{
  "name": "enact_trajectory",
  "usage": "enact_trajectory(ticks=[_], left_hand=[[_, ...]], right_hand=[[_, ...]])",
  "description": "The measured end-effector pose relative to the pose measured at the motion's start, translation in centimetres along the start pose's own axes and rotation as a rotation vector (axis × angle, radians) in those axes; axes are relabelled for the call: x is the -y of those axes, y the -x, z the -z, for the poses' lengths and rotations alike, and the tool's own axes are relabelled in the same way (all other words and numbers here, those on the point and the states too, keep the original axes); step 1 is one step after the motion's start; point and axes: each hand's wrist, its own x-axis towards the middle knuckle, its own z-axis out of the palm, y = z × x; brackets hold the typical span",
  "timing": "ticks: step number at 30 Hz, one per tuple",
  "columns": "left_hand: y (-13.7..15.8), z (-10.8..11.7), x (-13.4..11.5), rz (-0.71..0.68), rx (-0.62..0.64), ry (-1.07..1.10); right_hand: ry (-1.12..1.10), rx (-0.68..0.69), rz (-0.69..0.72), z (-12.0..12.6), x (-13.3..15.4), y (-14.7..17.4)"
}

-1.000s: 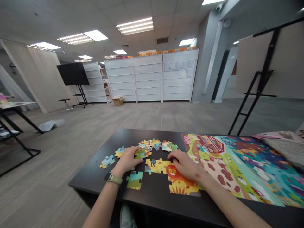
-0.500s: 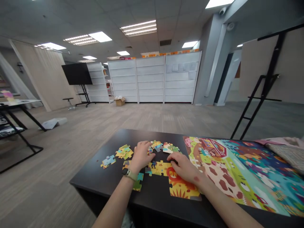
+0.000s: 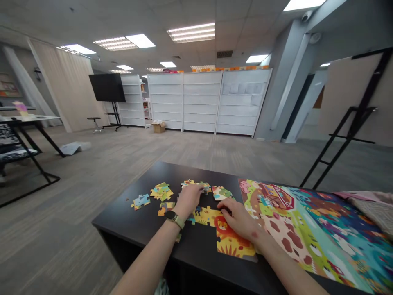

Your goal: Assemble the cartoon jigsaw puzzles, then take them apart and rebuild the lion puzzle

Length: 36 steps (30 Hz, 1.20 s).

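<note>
Now at the Jigsaw: Both Hands Down among the Pieces

Bent over the far pile point(image 3: 208, 188) of jigsaw pieces with the left hand point(image 3: 189, 200), back of the hand toward the camera, fingers curled down and largely hidden. Impossible to tell whether pinching a piece or only touching one. Around that wrist, a smartwatch point(image 3: 175, 218) with a pale green band; just below it, a corner of a green piece point(image 3: 178, 237), otherwise covered by the arm.

Resting on the upper right of the lion section point(image 3: 235, 243) with the right hand point(image 3: 238, 217), fingers loosely bent, narrow gap between forefinger and thumb. Beside the lion section at its upper left, a yellow strip point(image 3: 203, 215) with a small blue figure, partly behind the left hand.

Just beyond the right hand, a white, red and green piece point(image 3: 221, 193). Left of the left hand, a small stack point(image 3: 161, 191) of yellow-and-green pieces, a yellow-and-brown piece point(image 3: 166, 208) nearer the watch and, farthest left, a light blue piece point(image 3: 141, 201). All flat on a black table point(image 3: 138, 229).

To the right, a large animal picture point(image 3: 310, 241) with a spotted cow point(image 3: 284, 232), then a folded cloth point(image 3: 374, 211). Across the floor point(image 3: 123, 155), white shelving point(image 3: 202, 102), a cardboard box point(image 3: 159, 127) and a television point(image 3: 107, 87).
</note>
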Motion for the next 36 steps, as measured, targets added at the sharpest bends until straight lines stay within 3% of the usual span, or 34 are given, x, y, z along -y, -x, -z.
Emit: enact_trajectory(ticks=[4, 8, 13, 22, 27, 36], left_hand=[[2.8, 2.3, 1.6, 0.057, -0.120, -0.056], [7.6, 4.1, 4.6, -0.003, -0.228, 0.016], [11.8, 4.7, 7.1, -0.143, 0.003, 0.135], [10.0, 4.8, 4.1, -0.113, 0.110, 0.171], [9.6, 4.4, 4.7, -0.103, 0.046, 0.179], [8.9, 4.2, 4.8, -0.094, 0.066, 0.176]], right_hand=[[0.000, 0.005, -0.002, 0.2, 0.2, 0.1], [0.006, 0.006, 0.001, 0.3, 0.3, 0.2], [0.000, 0.001, 0.014, 0.2, 0.4, 0.2], [0.002, 0.009, 0.002, 0.6, 0.7, 0.3], [0.000, 0.029, 0.007, 0.6, 0.8, 0.3], [-0.003, 0.040, 0.005, 0.5, 0.5, 0.2]])
